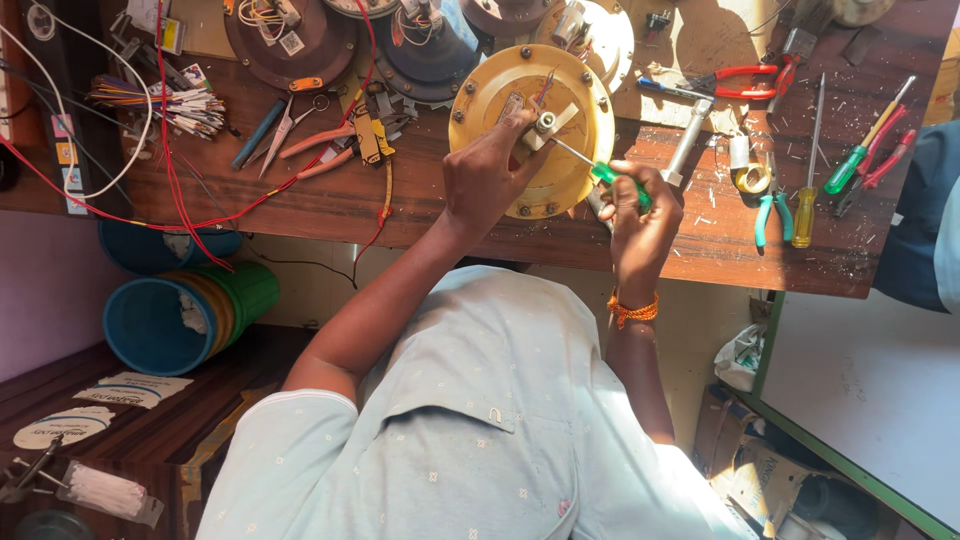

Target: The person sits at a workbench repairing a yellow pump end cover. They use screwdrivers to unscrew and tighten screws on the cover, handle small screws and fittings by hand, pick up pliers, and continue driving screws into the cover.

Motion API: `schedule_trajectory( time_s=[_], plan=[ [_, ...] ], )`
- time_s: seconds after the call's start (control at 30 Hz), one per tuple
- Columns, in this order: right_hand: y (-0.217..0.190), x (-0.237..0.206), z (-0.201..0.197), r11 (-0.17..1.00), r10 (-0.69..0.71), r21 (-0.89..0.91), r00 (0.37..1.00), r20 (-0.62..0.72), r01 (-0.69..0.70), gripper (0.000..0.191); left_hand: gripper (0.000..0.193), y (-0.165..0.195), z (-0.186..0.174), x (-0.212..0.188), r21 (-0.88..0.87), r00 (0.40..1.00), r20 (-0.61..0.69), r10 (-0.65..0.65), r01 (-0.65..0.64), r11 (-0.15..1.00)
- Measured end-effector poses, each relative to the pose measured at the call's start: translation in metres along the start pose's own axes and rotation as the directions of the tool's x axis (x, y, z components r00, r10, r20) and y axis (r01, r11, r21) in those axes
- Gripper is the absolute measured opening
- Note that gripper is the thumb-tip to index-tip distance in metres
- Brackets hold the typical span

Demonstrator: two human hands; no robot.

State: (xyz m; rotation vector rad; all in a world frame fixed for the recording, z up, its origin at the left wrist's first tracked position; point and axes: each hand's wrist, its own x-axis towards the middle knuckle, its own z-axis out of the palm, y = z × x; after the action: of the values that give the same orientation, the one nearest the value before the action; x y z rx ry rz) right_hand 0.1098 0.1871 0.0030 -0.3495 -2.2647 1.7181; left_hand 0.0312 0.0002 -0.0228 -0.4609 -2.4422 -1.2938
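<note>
Both arms extended forward; left hand (487, 178) pressing down, right hand (634, 208) fisted.
</note>
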Motion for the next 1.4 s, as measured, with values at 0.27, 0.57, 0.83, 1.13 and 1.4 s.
schedule_trajectory(
  time_s=[0.27, 0.57, 0.83, 1.13, 1.4],
  plan=[
    [0.015, -0.002, -0.002, 0.956, -0.193, -0.225, 0.981, -0.002, 0.188, 0.017, 0.036, 0.001, 0.001, 0.000, 0.002, 1.000, 0.003, -0.009, 0.009, 1.000],
    [0.018, -0.016, 0.006, 0.953, -0.166, -0.261, 0.986, -0.026, 0.154, 0.029, 0.040, 0.001, 0.001, -0.001, 0.027, 1.000, 0.018, 0.002, -0.003, 1.000],
    [0.025, -0.024, 0.017, 0.943, -0.185, -0.280, 0.983, 0.006, 0.180, 0.035, 0.039, -0.004, 0.002, 0.000, 0.042, 0.998, 0.051, 0.029, -0.031, 0.999],
    [0.014, -0.021, 0.029, 0.900, -0.290, -0.320, 0.954, 0.069, 0.297, 0.031, 0.041, -0.007, 0.004, 0.000, 0.103, 0.997, 0.026, 0.077, -0.080, 0.991],
    [0.008, -0.023, 0.035, 0.861, -0.299, -0.422, 0.954, 0.030, 0.283, 0.034, 0.054, -0.006, 0.001, -0.001, 0.066, 0.996, 0.032, 0.084, -0.086, 0.994]
  ],
)
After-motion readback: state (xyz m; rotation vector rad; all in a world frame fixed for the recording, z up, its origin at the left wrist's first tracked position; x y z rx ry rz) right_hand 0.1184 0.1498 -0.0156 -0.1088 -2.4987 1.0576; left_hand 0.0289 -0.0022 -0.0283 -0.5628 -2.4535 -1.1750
